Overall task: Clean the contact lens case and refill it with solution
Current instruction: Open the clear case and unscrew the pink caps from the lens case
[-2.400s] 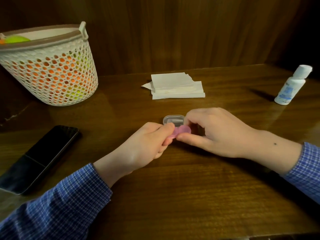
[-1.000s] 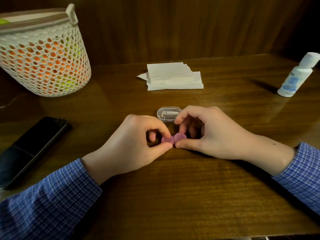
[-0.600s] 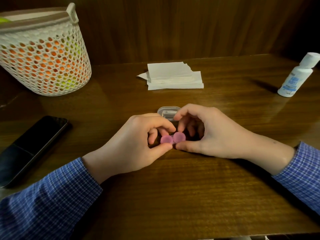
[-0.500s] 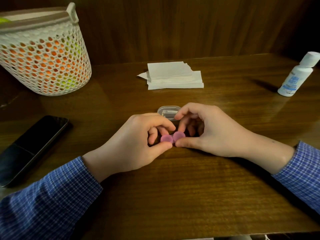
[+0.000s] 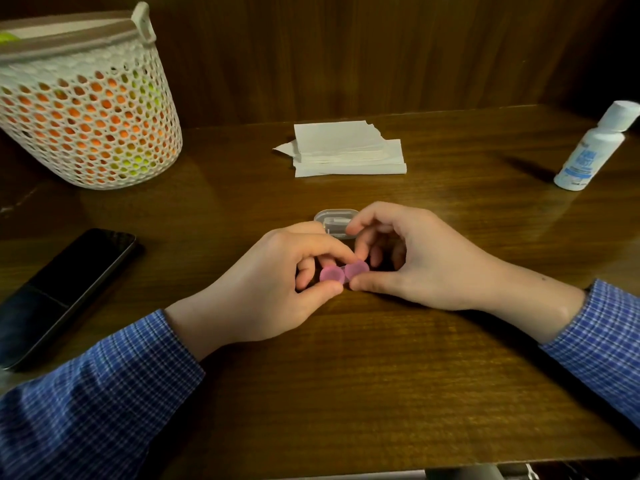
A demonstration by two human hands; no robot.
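A: What's changed in the last couple of seconds?

B: The pink lens case has come down from a loose lift to just above the surface, and the left hand has turned over it. Left grip pinches the left cap; the right hand pinches the right cap between thumb and fingers.

A: Meaning?

B: I'd judge the caps are about to be unscrewed; both look on, so cleaning hasn't begun.

A: Room to work?

B: A small clear box sits just behind the fingers. The tissues lie farther back, the solution bottle stands near the far right edge, well apart. The phone and basket keep left.
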